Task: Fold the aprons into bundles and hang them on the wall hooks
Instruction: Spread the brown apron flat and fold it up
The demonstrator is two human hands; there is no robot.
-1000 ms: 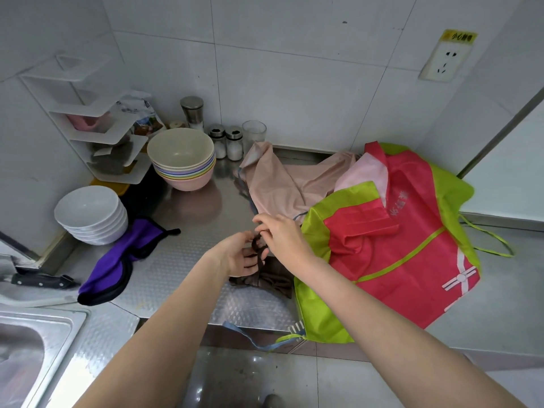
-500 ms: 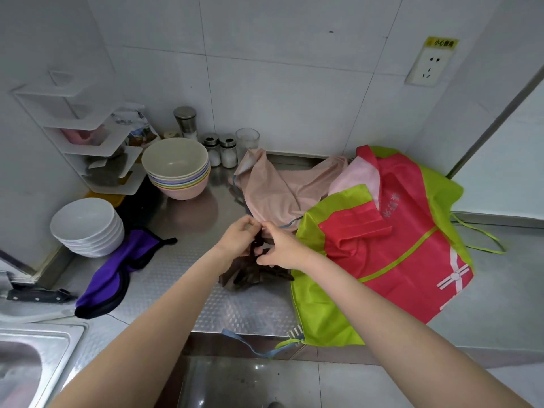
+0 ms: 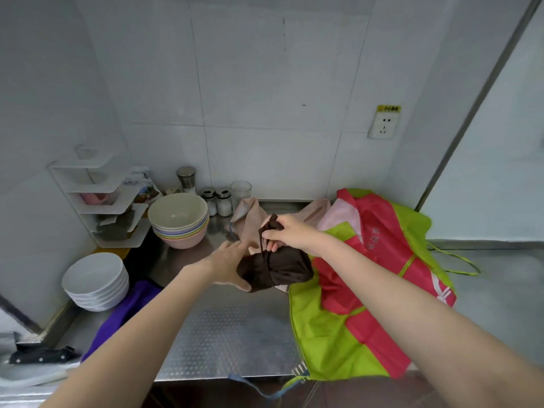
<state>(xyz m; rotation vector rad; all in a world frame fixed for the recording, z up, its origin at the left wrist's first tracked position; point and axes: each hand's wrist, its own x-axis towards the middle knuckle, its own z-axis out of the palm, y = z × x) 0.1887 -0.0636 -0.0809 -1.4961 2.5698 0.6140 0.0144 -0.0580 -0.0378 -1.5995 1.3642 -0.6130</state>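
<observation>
From the head camera, a stainless steel counter with a dimpled top runs along a white tiled wall and turns a corner at the left. A wall socket with a yellow label sits on the tiles at the right, beside a grey vertical frame edge.

Above the counter's middle, the right hand pinches the dark strap of a brown apron bundle, fingers curled tight round the strap, so that the bundle hangs just below it. The left hand has its fingers straight and slightly spread, cupping the bundle's left side with the thumb beneath.

Behind the bundle a beige apron lies crumpled against the wall. To the right a red and lime green apron is spread flat over the counter, its lower edge hanging past the front, with a pale pink cloth showing under its top edge. A purple apron lies at the left, near the front.

A stack of pastel bowls stands toward the back left, with two small shakers, a taller metal-lidded jar and a clear glass behind it along the wall. A white corner shelf fills the corner, and a stack of white bowls sits below it. A black-handled knife lies at the far left edge.
</observation>
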